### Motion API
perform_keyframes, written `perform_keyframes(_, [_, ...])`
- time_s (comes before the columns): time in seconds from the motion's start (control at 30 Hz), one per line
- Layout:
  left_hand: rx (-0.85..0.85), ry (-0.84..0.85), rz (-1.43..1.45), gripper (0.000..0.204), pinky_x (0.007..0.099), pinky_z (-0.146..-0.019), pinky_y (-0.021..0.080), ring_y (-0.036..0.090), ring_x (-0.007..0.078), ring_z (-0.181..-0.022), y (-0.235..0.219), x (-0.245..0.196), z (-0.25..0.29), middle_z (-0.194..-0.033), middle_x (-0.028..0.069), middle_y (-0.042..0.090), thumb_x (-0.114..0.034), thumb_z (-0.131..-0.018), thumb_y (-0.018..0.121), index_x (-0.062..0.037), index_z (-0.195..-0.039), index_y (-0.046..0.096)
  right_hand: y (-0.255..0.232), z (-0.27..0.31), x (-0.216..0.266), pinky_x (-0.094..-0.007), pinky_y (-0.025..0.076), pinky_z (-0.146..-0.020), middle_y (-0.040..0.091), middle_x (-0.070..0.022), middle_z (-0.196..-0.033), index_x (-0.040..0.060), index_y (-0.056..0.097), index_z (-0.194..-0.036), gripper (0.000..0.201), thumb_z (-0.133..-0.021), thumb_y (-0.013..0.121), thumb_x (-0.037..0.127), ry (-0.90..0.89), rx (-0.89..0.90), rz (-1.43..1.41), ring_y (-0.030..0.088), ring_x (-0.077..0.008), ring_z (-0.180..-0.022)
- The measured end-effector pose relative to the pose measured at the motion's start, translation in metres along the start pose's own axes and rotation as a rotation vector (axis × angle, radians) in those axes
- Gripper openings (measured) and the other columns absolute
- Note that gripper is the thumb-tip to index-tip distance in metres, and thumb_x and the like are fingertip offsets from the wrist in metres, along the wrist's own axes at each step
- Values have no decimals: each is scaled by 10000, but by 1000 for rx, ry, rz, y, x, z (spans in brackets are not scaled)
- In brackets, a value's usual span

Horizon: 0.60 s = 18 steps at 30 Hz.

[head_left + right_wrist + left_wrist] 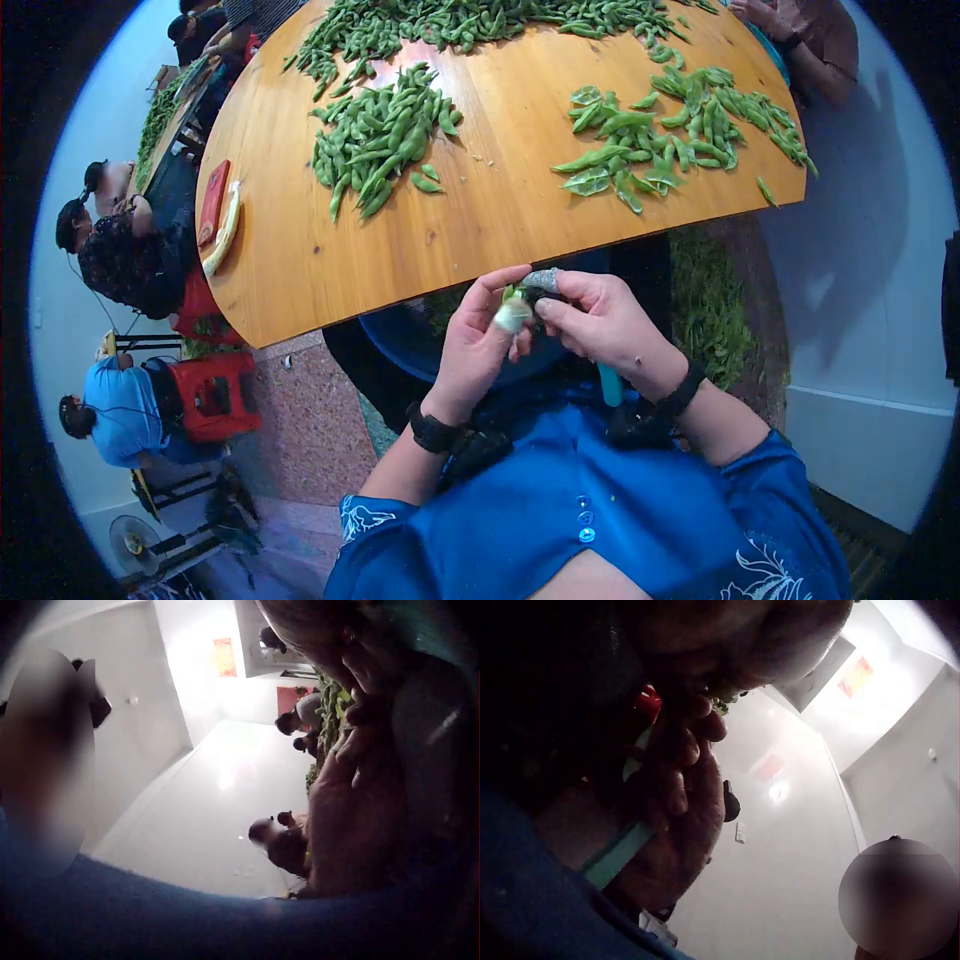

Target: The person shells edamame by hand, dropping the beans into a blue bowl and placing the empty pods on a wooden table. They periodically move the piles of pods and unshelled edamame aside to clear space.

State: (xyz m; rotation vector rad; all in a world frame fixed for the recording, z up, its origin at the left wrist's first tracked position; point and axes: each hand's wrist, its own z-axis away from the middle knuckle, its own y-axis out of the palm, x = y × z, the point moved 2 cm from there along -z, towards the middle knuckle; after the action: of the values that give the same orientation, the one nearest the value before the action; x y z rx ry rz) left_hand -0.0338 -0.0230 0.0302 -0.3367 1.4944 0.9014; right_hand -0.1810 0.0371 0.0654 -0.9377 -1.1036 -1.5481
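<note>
Just below the table's near edge, in the head view, both hands meet over the lap. My left hand (472,338) pinches a small green and whitish soybean pod (513,314), blurred there. Close against it is my right hand (612,318), with a grey wrap (541,281) on one fingertip. A teal handle (609,385) sticks out under the right palm, its other end hidden by the fingers. In the left wrist view the right hand's fingers curl over that teal handle (619,855). The right wrist view shows the fingers dark and close together.
On the wooden table (500,225) lie a heap of whole pods (385,140), opened pods (650,145) and a larger pile (470,25). A red phone-like object (213,203) is at the left edge. Below is a blue tub (395,340); greens (712,300) cover the floor at right.
</note>
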Motion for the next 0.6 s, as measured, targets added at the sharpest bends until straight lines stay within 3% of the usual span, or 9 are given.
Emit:
perform_keyframes(0.03, [-64,-33,-67,302,157,-530,396,516,39,-625,2,-1,-3,-864,23,584,-123,-970,432,-39,-1257,480,0,1,0,-206,445,-623,625,18,-793,-1,636,-1055,195,-897,538,59,29,8,57,534,-36,-704])
perform_keyframes(0.17, [-89,-51,-66,298,166,-528,401,509,45,-604,1,-3,0,-839,23,587,-119,-968,422,-39,-1247,490,4,1,-4,-204,450,-617,630,17,-806,2,636,-1061,198,-896,538,52,-15,-23,73,537,-36,-694])
perform_keyframes(0.23, [-59,-82,198,296,177,-529,409,515,51,-606,-2,4,-2,-848,25,592,-103,-958,415,-28,-1233,493,6,3,-5,-207,468,-643,641,3,-832,-4,630,-1086,217,-894,538,35,-44,-73,101,558,-44,-719])
perform_keyframes(0.37, [-38,-221,248,279,189,-529,416,520,57,-606,-3,2,0,-863,28,595,-81,-942,408,-11,-1196,499,8,8,-3,-217,488,-679,648,-14,-856,-14,619,-1112,238,-892,537,22,-110,-89,116,588,-56,-758])
perform_keyframes(0.47, [-11,-211,121,238,192,-534,419,521,60,-604,-7,0,2,-820,28,597,-77,-939,418,4,-1138,520,11,9,-5,-232,502,-696,653,-27,-876,-25,609,-1126,250,-891,536,15,-87,-39,187,610,-71,-786])
perform_keyframes(0.53, [-88,-290,-18,204,194,-540,421,521,63,-600,-9,0,3,-752,23,590,-72,-932,417,6,-1065,550,14,7,-8,-239,507,-691,660,-42,-884,-22,609,-1126,251,-888,538,14,-106,-35,166,623,-84,-787])
perform_keyframes(0.6, [-109,-267,-3,209,190,-547,417,526,60,-610,-10,4,4,-750,17,591,-101,-937,434,0,-1063,567,15,4,-15,-239,507,-698,665,-50,-893,-19,610,-1128,256,-885,545,22,-134,-25,206,626,-86,-785])
